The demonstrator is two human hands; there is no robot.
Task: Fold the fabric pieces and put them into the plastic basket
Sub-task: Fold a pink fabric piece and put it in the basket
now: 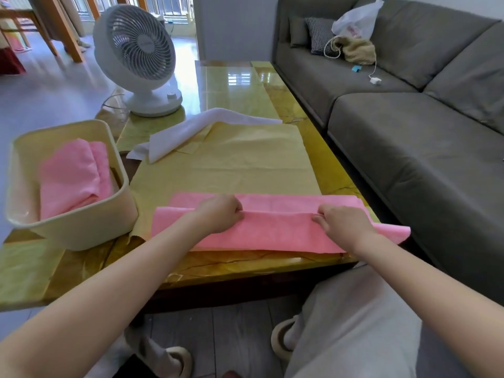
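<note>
A pink fabric piece (278, 227) lies as a long folded strip across the near edge of the table. My left hand (218, 214) pinches its upper folded edge left of the middle. My right hand (345, 223) pinches the same edge further right. Under it a yellow fabric piece (245, 156) lies spread flat. A white fabric piece (191, 129) lies crumpled beyond it. The cream plastic basket (81, 227) stands at the left of the table and holds a folded pink fabric (71, 175).
A white desk fan (136, 55) stands at the table's far left. The glossy yellow-green table (240, 80) extends away from me. A grey sofa (409, 132) runs close along the right side. My knees and slippers are below the table's front edge.
</note>
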